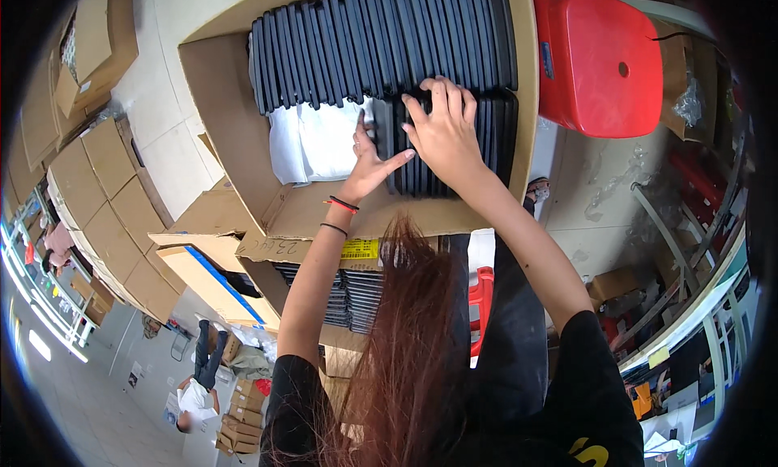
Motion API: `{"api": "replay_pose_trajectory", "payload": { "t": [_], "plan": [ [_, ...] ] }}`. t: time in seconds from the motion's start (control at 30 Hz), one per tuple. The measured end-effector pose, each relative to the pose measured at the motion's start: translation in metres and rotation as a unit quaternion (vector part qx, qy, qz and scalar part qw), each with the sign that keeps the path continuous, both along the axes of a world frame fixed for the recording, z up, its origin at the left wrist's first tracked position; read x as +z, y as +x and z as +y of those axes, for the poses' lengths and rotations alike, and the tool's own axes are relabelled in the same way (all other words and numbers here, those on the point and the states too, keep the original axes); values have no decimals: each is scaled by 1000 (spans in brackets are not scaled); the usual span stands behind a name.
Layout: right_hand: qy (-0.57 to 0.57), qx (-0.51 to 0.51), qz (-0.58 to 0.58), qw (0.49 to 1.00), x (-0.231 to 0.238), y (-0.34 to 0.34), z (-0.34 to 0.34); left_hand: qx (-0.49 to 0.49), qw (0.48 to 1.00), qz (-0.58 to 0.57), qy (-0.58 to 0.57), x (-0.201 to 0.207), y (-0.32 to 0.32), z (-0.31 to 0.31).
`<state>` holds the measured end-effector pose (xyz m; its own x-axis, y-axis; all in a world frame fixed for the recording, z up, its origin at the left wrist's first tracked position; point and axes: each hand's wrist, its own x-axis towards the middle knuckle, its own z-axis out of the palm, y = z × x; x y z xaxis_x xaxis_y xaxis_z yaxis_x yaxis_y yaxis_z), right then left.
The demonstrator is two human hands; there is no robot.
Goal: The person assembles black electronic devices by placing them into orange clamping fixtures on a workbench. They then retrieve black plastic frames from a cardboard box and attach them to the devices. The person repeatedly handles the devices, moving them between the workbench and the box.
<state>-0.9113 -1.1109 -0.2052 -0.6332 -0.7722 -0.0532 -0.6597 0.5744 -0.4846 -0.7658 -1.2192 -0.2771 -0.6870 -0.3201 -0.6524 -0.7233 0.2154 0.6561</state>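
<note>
Both hands are inside a large open cardboard box (223, 127), at the near row of thin flat black panels (498, 143) standing on edge. My left hand (373, 161) is at the left end of this row. Its fingers lie along the outer side of the end panel (382, 127) and its thumb reaches over the top edges, gripping it. My right hand (448, 131) rests on top of the same row with spread fingers, touching the upper edges and holding nothing. Behind stands a longer row of similar black panels (381, 42). White sheet material (320, 143) lies on the box bottom, left of my left hand.
A red plastic stool (600, 66) stands right of the box. Below the near wall is another open carton with dark panels (361, 297). Stacked cartons (109, 200) line the left side. A person (198, 390) is in the far lower left. Metal frames (673, 232) stand at right.
</note>
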Motion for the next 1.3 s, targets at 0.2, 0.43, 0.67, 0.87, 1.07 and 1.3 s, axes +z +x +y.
{"api": "replay_pose_trajectory", "payload": {
  "t": [0.2,0.43,0.67,0.87,1.07,1.3],
  "plan": [
    [84,23,87,992,-8,11,17,-28,995,-68,-64,0,-11,15],
    [20,119,-20,992,-5,25,34,15,999,46,-15,-13,1,6],
    [-75,-1,-143,987,51,47,69,77,996,28,-22,1,-10,17],
    [-37,-44,-240,969,124,87,182,78,989,14,-127,24,-12,26],
    [-51,-242,-287,925,209,146,347,91,970,-46,-220,104,10,68],
    [12,-584,-416,697,154,339,594,0,959,176,-224,203,64,163]
  ]
}}
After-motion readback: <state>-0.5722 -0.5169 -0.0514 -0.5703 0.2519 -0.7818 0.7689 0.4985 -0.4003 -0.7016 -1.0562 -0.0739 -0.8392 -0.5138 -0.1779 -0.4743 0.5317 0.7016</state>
